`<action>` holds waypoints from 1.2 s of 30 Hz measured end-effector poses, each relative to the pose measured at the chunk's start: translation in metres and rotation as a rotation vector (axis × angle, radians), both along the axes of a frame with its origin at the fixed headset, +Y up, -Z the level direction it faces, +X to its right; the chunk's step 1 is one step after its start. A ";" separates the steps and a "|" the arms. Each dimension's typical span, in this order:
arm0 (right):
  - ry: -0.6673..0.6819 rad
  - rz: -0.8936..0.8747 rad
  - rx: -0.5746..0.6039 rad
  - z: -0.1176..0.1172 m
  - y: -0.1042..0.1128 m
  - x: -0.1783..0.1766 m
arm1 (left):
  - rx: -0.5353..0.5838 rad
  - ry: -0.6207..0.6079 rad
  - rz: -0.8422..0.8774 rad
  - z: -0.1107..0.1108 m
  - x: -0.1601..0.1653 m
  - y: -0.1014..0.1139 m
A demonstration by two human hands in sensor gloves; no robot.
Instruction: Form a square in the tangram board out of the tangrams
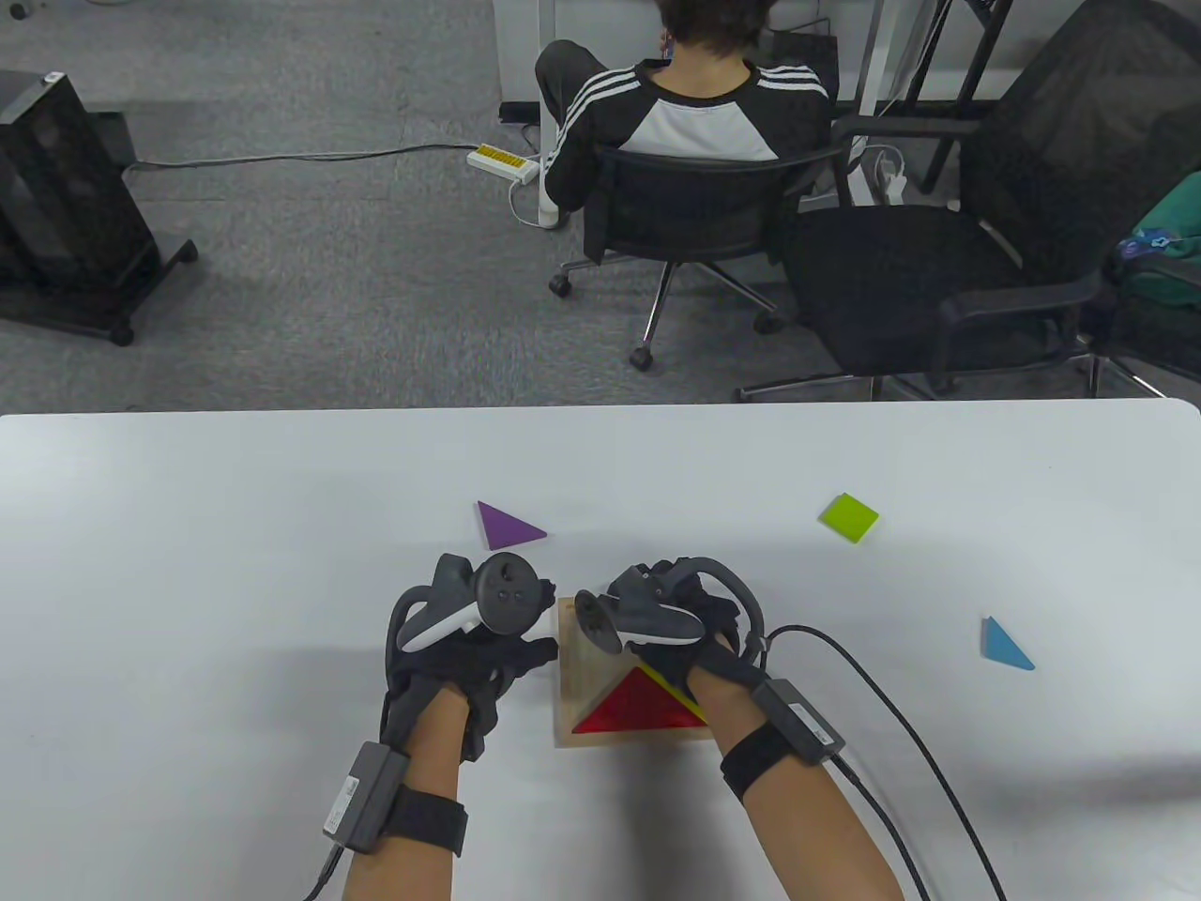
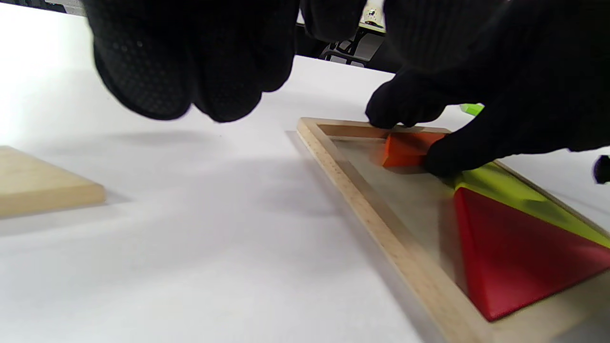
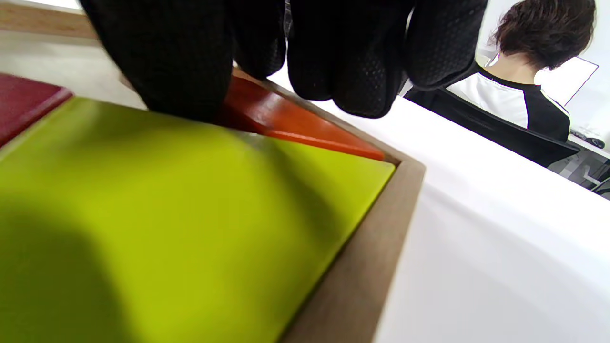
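Note:
The wooden tangram board (image 1: 569,657) lies near the table's front edge. In it sit a red triangle (image 1: 638,706) and a large lime triangle (image 3: 167,214) beside it. My right hand (image 1: 657,615) is over the board's far part and pinches a small orange piece (image 2: 405,148), which rests tilted against the far rim (image 3: 371,267). My left hand (image 1: 488,657) hovers just left of the board with loosely curled fingers (image 2: 200,85) holding nothing. A purple triangle (image 1: 507,526), a green square (image 1: 849,516) and a blue triangle (image 1: 1006,646) lie loose on the table.
In the left wrist view a flat wooden slab (image 2: 38,186) lies on the table left of the board. Beyond the table's far edge a person (image 1: 699,103) sits on an office chair, with a second black chair (image 1: 948,272) to the right.

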State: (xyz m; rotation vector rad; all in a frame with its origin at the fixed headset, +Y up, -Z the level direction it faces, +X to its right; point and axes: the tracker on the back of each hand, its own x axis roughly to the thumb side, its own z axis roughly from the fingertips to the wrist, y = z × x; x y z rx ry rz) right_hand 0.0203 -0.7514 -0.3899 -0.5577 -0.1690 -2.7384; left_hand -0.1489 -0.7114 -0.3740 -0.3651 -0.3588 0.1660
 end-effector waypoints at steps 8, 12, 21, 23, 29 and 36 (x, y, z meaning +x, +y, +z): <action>-0.002 -0.008 -0.011 -0.002 0.000 0.000 | -0.006 0.002 -0.001 -0.001 -0.001 -0.001; 0.006 0.000 -0.007 -0.001 -0.001 0.000 | -0.008 0.004 0.000 -0.001 -0.001 -0.002; 0.007 0.009 0.009 0.000 0.002 0.005 | -0.009 0.002 -0.007 -0.001 -0.001 -0.002; -0.001 0.005 0.005 0.001 0.007 0.008 | -0.006 0.002 -0.004 -0.001 -0.001 -0.001; -0.007 -0.016 0.041 0.007 0.024 0.020 | 0.008 0.004 0.005 0.001 -0.002 0.004; -0.026 -0.039 0.083 0.016 0.044 0.040 | 0.046 0.011 0.020 0.004 -0.008 0.017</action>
